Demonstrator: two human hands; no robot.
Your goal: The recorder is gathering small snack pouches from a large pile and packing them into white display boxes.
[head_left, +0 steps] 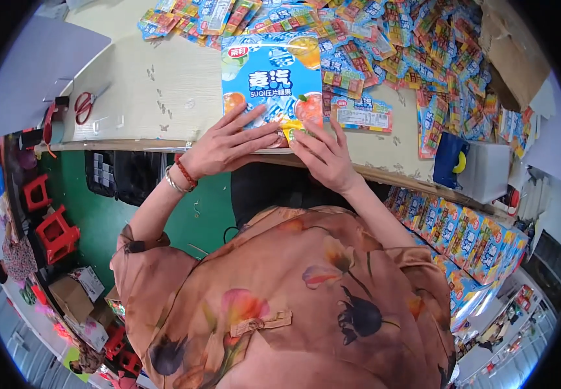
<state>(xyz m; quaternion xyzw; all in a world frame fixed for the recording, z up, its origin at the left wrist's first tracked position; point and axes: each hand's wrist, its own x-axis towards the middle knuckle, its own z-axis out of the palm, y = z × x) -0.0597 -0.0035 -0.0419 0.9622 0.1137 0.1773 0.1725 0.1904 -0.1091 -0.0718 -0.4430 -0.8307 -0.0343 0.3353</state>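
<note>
Two hands, left hand point(225, 148) and right hand point(324, 157), press spread fingers flat on a blue candy box point(272, 81) at the table's point(163, 91) near edge, apparently squaring it; small packets point(416, 58) heaped beyond seemingly await loading, needing a firm hold.

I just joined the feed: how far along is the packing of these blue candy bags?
Done: rows of filled blue bags stand at the right. In hand: left hand and right hand press one blue bag flat at the table edge. Left: a big heap of small packets still loose.
</note>
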